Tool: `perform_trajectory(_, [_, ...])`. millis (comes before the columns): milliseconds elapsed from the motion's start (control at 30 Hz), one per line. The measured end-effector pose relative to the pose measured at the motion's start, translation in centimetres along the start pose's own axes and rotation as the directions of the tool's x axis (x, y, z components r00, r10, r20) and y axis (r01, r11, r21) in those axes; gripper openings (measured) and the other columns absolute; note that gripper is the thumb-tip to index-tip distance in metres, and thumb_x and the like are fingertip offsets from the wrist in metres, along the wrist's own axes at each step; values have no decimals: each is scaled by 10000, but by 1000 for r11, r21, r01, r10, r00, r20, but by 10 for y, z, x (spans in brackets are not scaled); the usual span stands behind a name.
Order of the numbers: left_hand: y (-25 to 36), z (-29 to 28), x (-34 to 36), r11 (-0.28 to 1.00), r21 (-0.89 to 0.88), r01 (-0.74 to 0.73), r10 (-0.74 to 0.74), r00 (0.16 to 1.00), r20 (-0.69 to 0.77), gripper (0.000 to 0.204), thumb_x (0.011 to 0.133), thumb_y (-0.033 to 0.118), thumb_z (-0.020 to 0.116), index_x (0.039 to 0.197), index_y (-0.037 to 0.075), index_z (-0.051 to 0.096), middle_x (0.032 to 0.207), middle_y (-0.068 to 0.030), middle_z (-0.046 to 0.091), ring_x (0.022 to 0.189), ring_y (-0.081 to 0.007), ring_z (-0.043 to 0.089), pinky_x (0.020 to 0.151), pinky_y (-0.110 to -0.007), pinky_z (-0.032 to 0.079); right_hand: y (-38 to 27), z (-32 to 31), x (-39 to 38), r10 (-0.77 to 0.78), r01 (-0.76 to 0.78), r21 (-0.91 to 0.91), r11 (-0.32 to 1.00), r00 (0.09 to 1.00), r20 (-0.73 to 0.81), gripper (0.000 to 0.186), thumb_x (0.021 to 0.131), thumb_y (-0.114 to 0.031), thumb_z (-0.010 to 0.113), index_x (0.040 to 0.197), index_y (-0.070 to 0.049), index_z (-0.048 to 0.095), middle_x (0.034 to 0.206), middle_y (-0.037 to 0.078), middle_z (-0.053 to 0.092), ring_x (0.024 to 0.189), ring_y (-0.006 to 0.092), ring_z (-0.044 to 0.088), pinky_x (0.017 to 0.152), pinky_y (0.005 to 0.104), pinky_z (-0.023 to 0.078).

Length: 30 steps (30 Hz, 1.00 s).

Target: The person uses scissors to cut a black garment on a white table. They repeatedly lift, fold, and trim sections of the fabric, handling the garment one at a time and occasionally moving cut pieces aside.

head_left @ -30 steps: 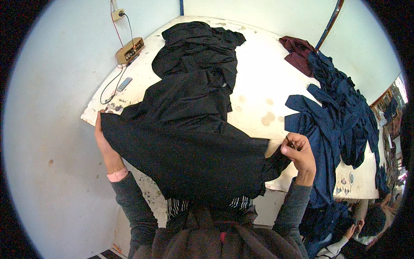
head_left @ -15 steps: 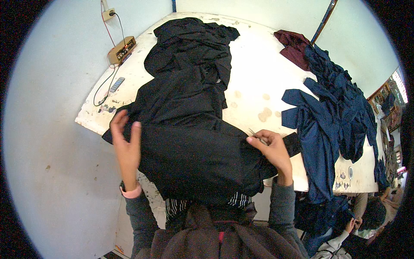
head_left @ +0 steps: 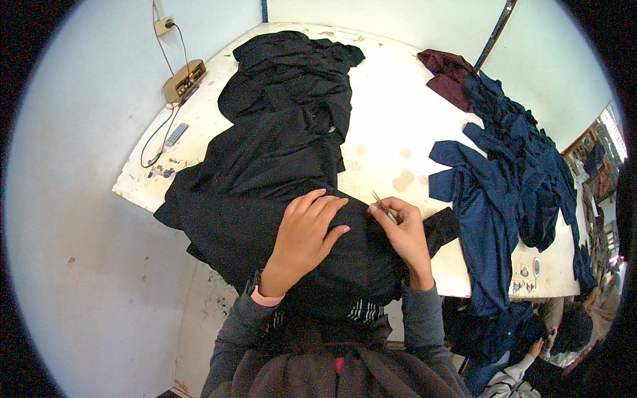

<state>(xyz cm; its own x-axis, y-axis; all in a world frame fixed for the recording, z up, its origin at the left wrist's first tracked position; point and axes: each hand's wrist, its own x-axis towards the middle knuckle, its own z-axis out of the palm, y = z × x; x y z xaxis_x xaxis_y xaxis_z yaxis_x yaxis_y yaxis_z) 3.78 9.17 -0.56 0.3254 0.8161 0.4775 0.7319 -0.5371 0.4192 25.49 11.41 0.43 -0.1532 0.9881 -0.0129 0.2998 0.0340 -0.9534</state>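
A long heap of black fabric [head_left: 279,146] runs down the white table [head_left: 378,106] toward me, its near part hanging over the front edge. My left hand [head_left: 305,242] rests on this near part, fingers apart and slightly bent, pointing away from me. Just to its right, my right hand [head_left: 401,235] is closed on small metal snips [head_left: 381,205], whose thin points stick up and left above my thumb, over the edge of the black fabric.
Dark blue garments [head_left: 484,219] and maroon fabric [head_left: 448,79] lie along the right. A beige device [head_left: 182,83] with cords and a remote [head_left: 176,134] sit at the left, by a wall. At lower right, another person [head_left: 574,331] works with dark cloth.
My left hand has left the fabric's left corner and moved right onto its middle. My right hand, holding the snips, has shifted left. The near fabric has sagged and shifted.
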Motion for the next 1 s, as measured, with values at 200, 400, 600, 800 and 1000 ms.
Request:
perform_trajectory(200, [-4,7,-1,999,37,16,-17,999,34,511,867,349,738,1299,105,614,1227,-109,656,1304,-342,505,1121,-486,341,19,6,9,4,-23,147,989,991,132,163,914,-118,740,983,28,717,862,19,708,792,69,611,718,228,474])
perform_trajectory(400, [6,-6,4,775,-608,173,-208,978,14,507,773,120,856,1184,45,569,1047,-111,662,1089,-247,659,929,-365,506,-1,-2,-6,-24,-18,314,949,991,130,121,917,-86,737,978,13,703,882,-6,691,797,49,596,731,201,458])
perform_trajectory(600, [5,-6,-3,429,-851,303,-290,938,188,559,750,15,863,1157,69,483,959,-12,605,988,-120,636,862,-264,524,-25,-2,-20,-113,72,300,951,986,122,111,934,-87,723,975,9,686,872,-12,683,794,44,588,729,204,448])
perform_trajectory(800, [19,-23,0,431,-852,299,-266,944,196,450,761,-34,837,1065,86,528,1032,-34,611,1088,-140,598,915,-323,522,-35,-3,-20,-127,90,287,954,985,115,100,903,-86,746,926,-11,684,832,-24,658,784,46,563,726,200,425])
perform_trajectory(1000, [13,-28,-3,636,-753,167,55,964,261,198,848,21,766,1037,25,707,1214,-107,684,1123,-200,647,988,-328,503,-32,2,-15,-260,261,30,965,964,-53,89,915,-70,718,969,-14,674,818,20,687,747,71,613,676,239,471])
